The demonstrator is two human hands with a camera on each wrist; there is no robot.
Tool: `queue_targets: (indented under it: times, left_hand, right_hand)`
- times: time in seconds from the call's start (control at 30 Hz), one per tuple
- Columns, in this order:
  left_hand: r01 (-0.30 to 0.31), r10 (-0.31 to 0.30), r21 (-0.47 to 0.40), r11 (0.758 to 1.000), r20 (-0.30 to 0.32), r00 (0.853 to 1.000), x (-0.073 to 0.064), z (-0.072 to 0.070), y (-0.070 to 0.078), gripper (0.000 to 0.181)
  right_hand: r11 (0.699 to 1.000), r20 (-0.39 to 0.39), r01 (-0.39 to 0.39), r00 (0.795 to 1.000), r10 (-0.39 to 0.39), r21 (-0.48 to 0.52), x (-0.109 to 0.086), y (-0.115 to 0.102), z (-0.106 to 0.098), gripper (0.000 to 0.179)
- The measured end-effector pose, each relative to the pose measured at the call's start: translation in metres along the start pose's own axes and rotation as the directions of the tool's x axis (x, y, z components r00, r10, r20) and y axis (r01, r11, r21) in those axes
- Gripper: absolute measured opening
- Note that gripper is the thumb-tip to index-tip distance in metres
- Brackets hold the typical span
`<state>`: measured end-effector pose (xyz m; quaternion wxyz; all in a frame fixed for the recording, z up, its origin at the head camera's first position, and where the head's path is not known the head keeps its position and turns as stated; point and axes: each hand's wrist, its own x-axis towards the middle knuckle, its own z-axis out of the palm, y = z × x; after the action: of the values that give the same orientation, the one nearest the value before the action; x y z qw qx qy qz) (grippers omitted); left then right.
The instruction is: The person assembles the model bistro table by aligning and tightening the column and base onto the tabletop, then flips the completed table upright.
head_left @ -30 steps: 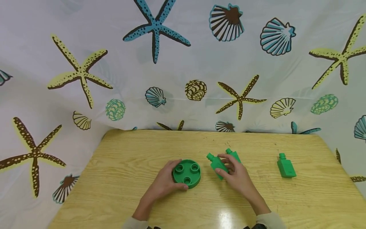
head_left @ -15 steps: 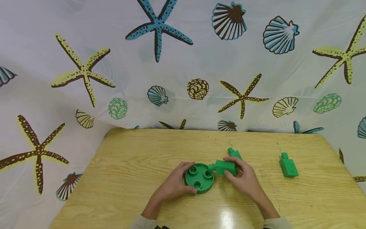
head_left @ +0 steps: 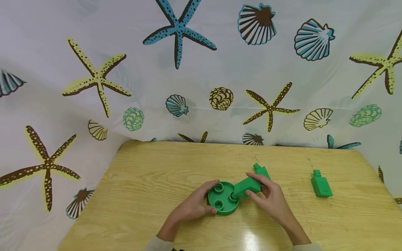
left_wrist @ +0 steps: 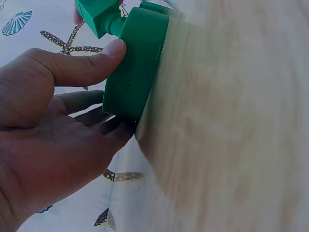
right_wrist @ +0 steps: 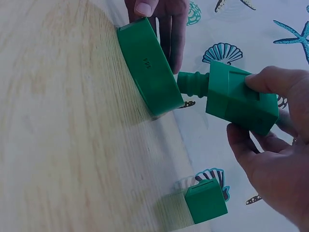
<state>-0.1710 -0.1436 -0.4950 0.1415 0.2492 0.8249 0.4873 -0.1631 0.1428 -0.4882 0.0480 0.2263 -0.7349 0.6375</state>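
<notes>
A round green base (head_left: 225,198) with three threaded sockets lies on the wooden table. My left hand (head_left: 195,203) grips it at its left side, thumb at the near edge and fingers round the far side. In my right hand (head_left: 272,195) a green block with a threaded neck (head_left: 246,187) is pinched between thumb and fingers. That block is tilted, its neck pointing down-left at the base's right socket. In the right wrist view the neck (right_wrist: 192,84) is at the base's rim; whether it has entered the socket cannot be told.
A second green threaded block (head_left: 261,170) lies just behind my right hand, partly hidden by it. Another such block (head_left: 321,184) lies farther right on the wooden table (head_left: 150,174). A cloth with printed shells and starfish (head_left: 201,69) hangs behind.
The base has moved right with my left hand and turned. The block in my right hand has swung from neck up-left to neck down, reaching the right socket.
</notes>
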Motion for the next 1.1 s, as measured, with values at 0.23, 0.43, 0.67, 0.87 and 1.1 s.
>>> queue_targets:
  times: [0.23, 0.43, 0.67, 0.87, 1.1]
  left_hand:
    - [0.024, -0.019, 0.065, 0.998, -0.070, 0.997, 0.007, 0.008, 0.006, 0.097]
    - [0.000, 0.006, 0.068, 0.998, -0.092, 0.996, 0.012, 0.010, 0.007, 0.096]
    - [-0.024, 0.026, 0.048, 0.999, -0.043, 0.999, 0.016, 0.004, 0.005, 0.092]
    - [-0.038, 0.039, 0.046, 0.998, -0.017, 0.999, 0.017, 0.005, 0.004, 0.090]
    - [-0.044, 0.044, 0.005, 0.999, 0.005, 0.999, 0.014, 0.008, 0.003, 0.089]
  right_hand:
    - [0.997, -0.010, 0.043, 0.999, -0.044, -0.063, 0.002, -0.003, 0.003, 0.050]
    - [0.994, -0.018, 0.056, 0.998, -0.058, -0.095, 0.004, -0.007, 0.007, 0.046]
    - [0.990, 0.031, 0.084, 0.996, -0.081, -0.113, 0.003, -0.005, 0.008, 0.049]
    - [0.991, 0.037, 0.045, 0.998, -0.040, -0.125, -0.001, -0.005, 0.007, 0.046]
    - [0.993, 0.098, 0.076, 0.993, -0.067, -0.089, -0.003, -0.006, 0.005, 0.042]
